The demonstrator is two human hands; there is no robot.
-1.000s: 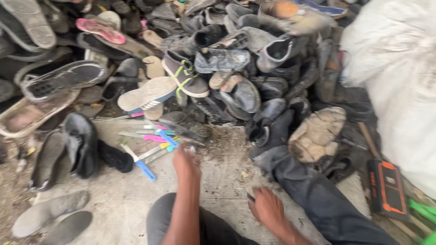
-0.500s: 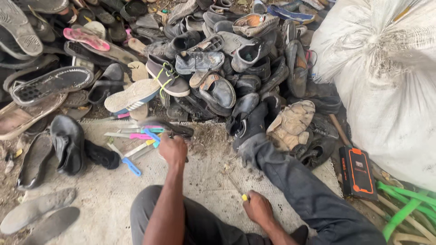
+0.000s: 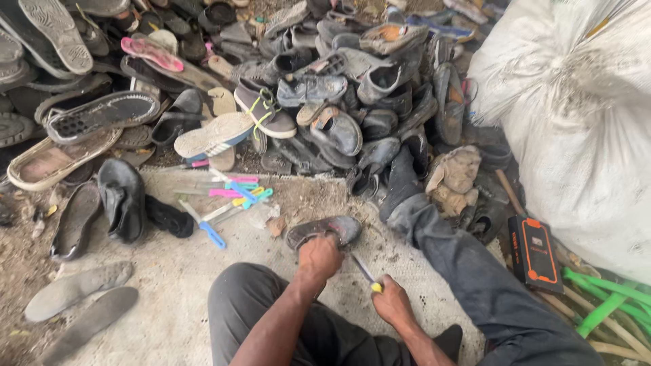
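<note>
Left hand (image 3: pixel 320 259) closed down on the near edge of a worn dark shoe sole (image 3: pixel 324 231), pinning it flat on the concrete floor (image 3: pixel 176 278). The sole lies just ahead of the bent left knee, at the centre of the cleared patch.

Right hand (image 3: pixel 391 303) wrapped around a yellow-handled knife (image 3: pixel 364 272); blade angled up-left toward the sole — whether the tip touches it cannot be told, the view is too small there.

Boundaries: shoe pile (image 3: pixel 325 102) closes off the far edge of the patch; right leg in dark trousers runs along the right side up to the pile. White sack (image 3: pixel 583 135) far right, orange-and-black device (image 3: pixel 534 252) beside it. Coloured toothbrushes (image 3: pixel 234 193) scattered just left of the sole. Two grey insoles (image 3: pixel 78 305) at lower left — bare floor between them and the knee.
</note>
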